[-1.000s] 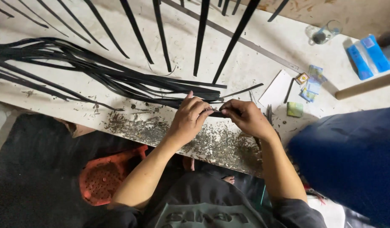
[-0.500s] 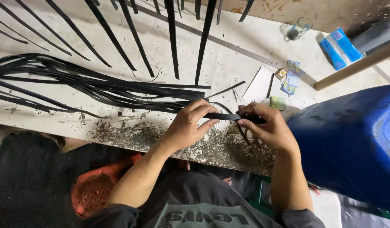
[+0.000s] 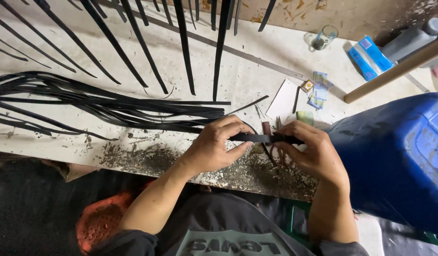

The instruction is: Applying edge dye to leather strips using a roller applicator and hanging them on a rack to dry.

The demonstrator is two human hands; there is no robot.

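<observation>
Strip ends hidden inside both hands
The black strip [image 3: 257, 138] vanishes under left hand [image 3: 214, 149] and right hand [image 3: 310, 152]; its ends are unseen.

A white, stained tabletop [image 3: 257, 71] carries a bundle of long black strips [image 3: 86, 104] at the left, with more strips [image 3: 181, 42] fanned out along the top edge. Dark shavings [image 3: 148, 159] litter its near edge. Toward the right lie a white card [image 3: 283, 100], a small green block [image 3: 305, 117] and a few small packets [image 3: 318, 90] — close together. Farther back stand a glass cup [image 3: 325, 37] and a blue box [image 3: 371, 57]. A big blue barrel [image 3: 399, 161] sits at the right, an orange basket [image 3: 102, 223] below.
</observation>
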